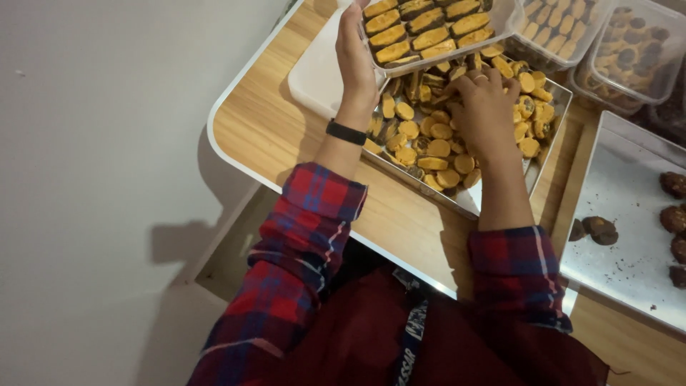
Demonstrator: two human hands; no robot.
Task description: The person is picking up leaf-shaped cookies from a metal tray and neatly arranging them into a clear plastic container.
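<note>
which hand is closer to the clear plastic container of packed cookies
Left. The left hand grips the clear container by its side; the right hand is below it, among the loose cookies.

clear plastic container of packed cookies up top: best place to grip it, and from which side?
Probably the near-left rim of the clear container, from the left. The left hand already grips that wall; the right hand and cookie tray crowd its front, more containers its right.
</note>
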